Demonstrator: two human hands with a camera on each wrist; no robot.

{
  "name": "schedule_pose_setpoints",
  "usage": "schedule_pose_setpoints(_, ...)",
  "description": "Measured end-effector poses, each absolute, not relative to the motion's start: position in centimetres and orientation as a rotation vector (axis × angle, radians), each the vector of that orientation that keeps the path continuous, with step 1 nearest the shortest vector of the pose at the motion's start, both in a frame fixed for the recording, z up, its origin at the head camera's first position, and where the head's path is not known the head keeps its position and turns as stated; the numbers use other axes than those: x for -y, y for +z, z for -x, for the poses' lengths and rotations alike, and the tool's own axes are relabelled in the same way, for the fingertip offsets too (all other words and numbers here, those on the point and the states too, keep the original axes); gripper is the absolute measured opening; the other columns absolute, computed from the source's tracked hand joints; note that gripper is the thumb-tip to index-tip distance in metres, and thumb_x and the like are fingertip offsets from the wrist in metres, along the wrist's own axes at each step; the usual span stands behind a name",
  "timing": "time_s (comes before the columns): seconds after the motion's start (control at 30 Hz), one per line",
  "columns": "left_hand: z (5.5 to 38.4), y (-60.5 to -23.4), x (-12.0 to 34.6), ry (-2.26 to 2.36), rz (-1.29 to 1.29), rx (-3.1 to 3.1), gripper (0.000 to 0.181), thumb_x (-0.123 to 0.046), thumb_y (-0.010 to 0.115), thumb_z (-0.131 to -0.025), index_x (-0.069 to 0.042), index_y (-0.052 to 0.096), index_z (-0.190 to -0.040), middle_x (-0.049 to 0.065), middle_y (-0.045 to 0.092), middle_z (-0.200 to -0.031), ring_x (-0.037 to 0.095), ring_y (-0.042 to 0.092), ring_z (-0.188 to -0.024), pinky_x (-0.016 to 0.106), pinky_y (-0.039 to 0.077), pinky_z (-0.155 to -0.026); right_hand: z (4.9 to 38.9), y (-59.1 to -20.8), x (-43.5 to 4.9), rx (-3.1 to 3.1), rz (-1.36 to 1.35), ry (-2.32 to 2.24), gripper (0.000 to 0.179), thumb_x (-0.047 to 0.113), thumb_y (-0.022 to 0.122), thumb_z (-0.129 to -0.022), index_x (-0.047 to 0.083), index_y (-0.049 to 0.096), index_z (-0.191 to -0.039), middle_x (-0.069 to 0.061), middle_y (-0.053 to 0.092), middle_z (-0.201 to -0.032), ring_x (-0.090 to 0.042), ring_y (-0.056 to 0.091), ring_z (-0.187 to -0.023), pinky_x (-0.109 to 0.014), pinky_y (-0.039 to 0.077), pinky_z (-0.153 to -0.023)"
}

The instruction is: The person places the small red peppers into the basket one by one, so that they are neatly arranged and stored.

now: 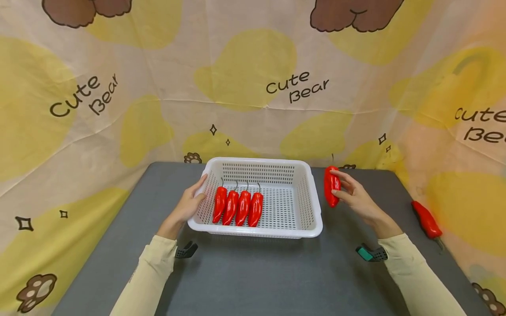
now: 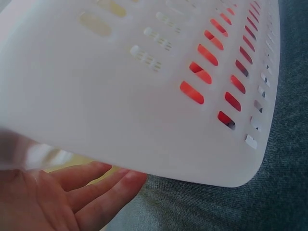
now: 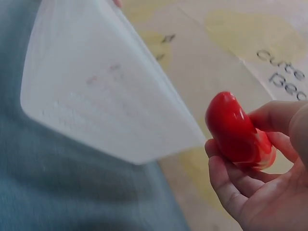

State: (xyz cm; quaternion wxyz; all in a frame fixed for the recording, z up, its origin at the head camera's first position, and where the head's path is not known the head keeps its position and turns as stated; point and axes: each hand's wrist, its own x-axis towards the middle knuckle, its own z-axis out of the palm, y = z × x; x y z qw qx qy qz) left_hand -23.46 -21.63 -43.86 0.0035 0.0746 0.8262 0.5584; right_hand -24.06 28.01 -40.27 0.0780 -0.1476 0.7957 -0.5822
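A white plastic basket [image 1: 258, 232] with slotted walls stands on the table. Several red chili peppers [image 1: 243, 208] lie side by side in its left half, their stems toward the far wall. My left hand [image 1: 187, 204] grips the basket's left rim, thumb over the top; in the left wrist view its fingers [image 2: 113, 192] show below the rim on the outside. To the right of the basket, my right hand [image 1: 356, 197] holds another red chili pepper [image 1: 331, 186] upright between thumb and fingers. The right wrist view shows this pepper [image 3: 233, 127] beside the basket's wall [image 3: 96, 96].
One more red chili pepper [image 1: 428, 219] rests near the right edge of the grey table [image 1: 261, 281], stem toward me. A printed cloth [image 1: 245, 79] with bear drawings hangs behind and along both sides.
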Motion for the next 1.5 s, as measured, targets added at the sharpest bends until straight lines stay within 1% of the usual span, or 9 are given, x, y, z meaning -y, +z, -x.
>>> schedule_pose_setpoints(0.07,23.5,-43.9,21.7,1.755,-0.246,-2.581,0.067,0.003,0.042,-0.098,-0.011,0.023,-0.161,0.03,0.031,-0.161,0.05,0.059,-0.119,0.052,0.06,-0.089,24.0,-40.0,-27.3,-2.372,0.451,-1.752,0.063,0.012,0.053,-0.103,0.011,0.025,-0.159,-0.029,0.03,-0.158,-0.015,0.052,-0.119,-0.02,0.058,-0.087)
schedule_pose_setpoints(0.23,23.8,-43.8,21.7,1.753,-0.255,-2.581,0.067,0.002,0.042,-0.099,-0.011,0.023,-0.161,0.028,0.029,-0.162,0.051,0.058,-0.121,0.053,0.06,-0.09,23.9,-39.3,-25.0,-2.319,0.497,-1.784,0.062,0.009,0.051,-0.103,0.012,0.024,-0.159,-0.028,0.031,-0.158,-0.04,0.044,-0.13,-0.021,0.058,-0.088)
schedule_pose_setpoints(0.37,23.7,-43.8,21.7,1.737,-0.234,-2.595,0.066,0.002,0.042,-0.099,-0.012,0.023,-0.161,0.028,0.029,-0.162,0.05,0.057,-0.123,0.052,0.059,-0.092,23.9,-39.4,-23.2,-2.276,0.531,-1.8,0.063,0.005,0.05,-0.101,0.011,0.024,-0.159,-0.028,0.031,-0.158,-0.046,0.041,-0.132,-0.022,0.057,-0.089)
schedule_pose_setpoints(0.77,23.5,-43.9,21.5,1.718,-0.223,-2.603,0.067,0.002,0.043,-0.099,-0.012,0.024,-0.161,0.028,0.03,-0.162,0.05,0.058,-0.121,0.052,0.059,-0.091,23.7,-40.5,-18.1,-2.197,0.677,-1.765,0.07,0.003,0.053,-0.101,0.013,0.02,-0.163,-0.025,0.025,-0.163,-0.046,0.055,-0.126,-0.029,0.059,-0.091)
schedule_pose_setpoints(0.87,23.5,-44.0,21.5,1.716,-0.222,-2.603,0.066,0.002,0.042,-0.099,-0.011,0.023,-0.161,0.027,0.029,-0.162,0.049,0.057,-0.123,0.053,0.058,-0.094,23.7,-40.9,-16.8,-2.178,0.742,-1.741,0.072,0.001,0.054,-0.1,0.01,0.019,-0.163,-0.025,0.023,-0.164,-0.044,0.062,-0.117,-0.028,0.06,-0.09)
schedule_pose_setpoints(1.03,23.5,-43.9,21.5,1.733,-0.214,-2.584,0.066,0.001,0.042,-0.1,-0.012,0.023,-0.161,0.028,0.03,-0.162,0.05,0.056,-0.124,0.056,0.056,-0.096,24.1,-41.9,-15.1,-2.176,0.795,-1.686,0.073,-0.003,0.054,-0.098,0.004,0.019,-0.161,-0.028,0.025,-0.162,-0.033,0.072,-0.096,-0.023,0.059,-0.085)
schedule_pose_setpoints(1.17,23.5,-44.0,21.4,1.726,-0.211,-2.581,0.065,0.0,0.042,-0.1,-0.012,0.023,-0.161,0.03,0.031,-0.161,0.05,0.056,-0.124,0.057,0.056,-0.096,24.0,-42.3,-14.2,-2.241,0.719,-1.574,0.072,-0.003,0.056,-0.097,0.004,0.023,-0.16,-0.027,0.027,-0.162,-0.028,0.072,-0.089,-0.025,0.058,-0.078)
schedule_pose_setpoints(1.37,23.5,-44.1,21.5,1.711,-0.23,-2.616,0.065,0.001,0.042,-0.099,-0.01,0.023,-0.161,0.033,0.034,-0.157,0.05,0.059,-0.118,0.054,0.059,-0.091,23.8,-42.1,-13.5,-2.309,0.575,-1.378,0.072,0.004,0.063,-0.095,0.013,0.03,-0.159,-0.023,0.031,-0.161,-0.023,0.07,-0.087,-0.033,0.06,-0.08)
schedule_pose_setpoints(1.5,23.5,-44.1,21.5,1.71,-0.236,-2.607,0.066,0.001,0.042,-0.099,-0.01,0.022,-0.161,0.033,0.032,-0.159,0.05,0.057,-0.121,0.054,0.058,-0.093,23.9,-42.4,-13.2,-2.315,0.585,-1.314,0.071,0.003,0.065,-0.093,0.01,0.033,-0.156,-0.023,0.037,-0.154,-0.021,0.065,-0.078,-0.033,0.06,-0.076)
